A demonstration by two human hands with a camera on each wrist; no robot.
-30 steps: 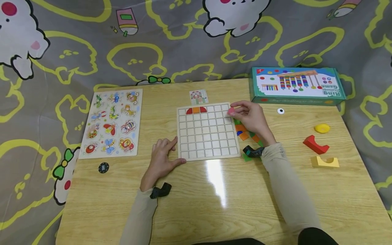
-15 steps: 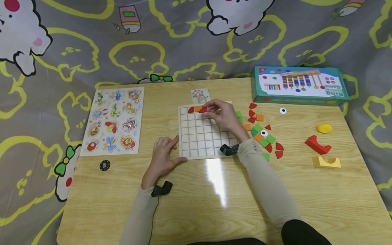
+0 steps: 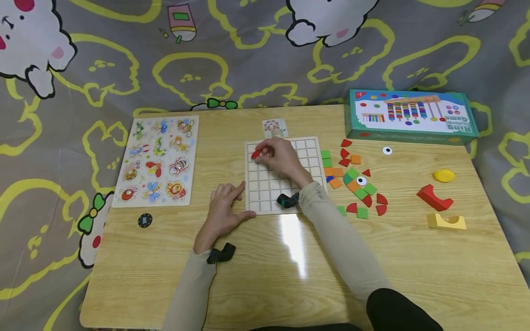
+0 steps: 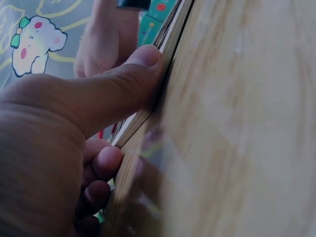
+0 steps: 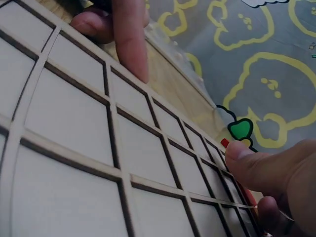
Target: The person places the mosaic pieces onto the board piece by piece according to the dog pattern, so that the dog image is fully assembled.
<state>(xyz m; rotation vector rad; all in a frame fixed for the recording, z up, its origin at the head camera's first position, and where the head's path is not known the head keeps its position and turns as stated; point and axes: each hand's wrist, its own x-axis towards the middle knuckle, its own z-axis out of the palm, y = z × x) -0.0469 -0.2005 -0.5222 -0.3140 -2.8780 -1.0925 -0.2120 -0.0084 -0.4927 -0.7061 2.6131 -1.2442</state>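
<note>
My right hand (image 3: 283,158) pinches a red quarter-circle tile (image 3: 255,155) between thumb and fingertips, over the upper left of the wooden grid board (image 3: 258,195). In the right wrist view a red corner of the tile (image 5: 225,142) shows above the thumb tip. My left hand (image 3: 223,209) lies at the board's lower left, index finger against the left edge and thumb (image 4: 123,84) at the bottom corner. Its other fingers are bent beside the board. The right hand hides much of the board's top row.
Loose green, orange, red and blue tiles (image 3: 362,213) lie right of the board. A picture card (image 3: 275,128) sits behind it. An insect puzzle (image 3: 155,161) and a black chip (image 3: 145,220) are left. A game box (image 3: 410,117) and a red arch block (image 3: 434,197) are right.
My right hand has moved left from the board's right edge to its upper left, carrying the red tile. The left hand keeps its place at the board's edge.
</note>
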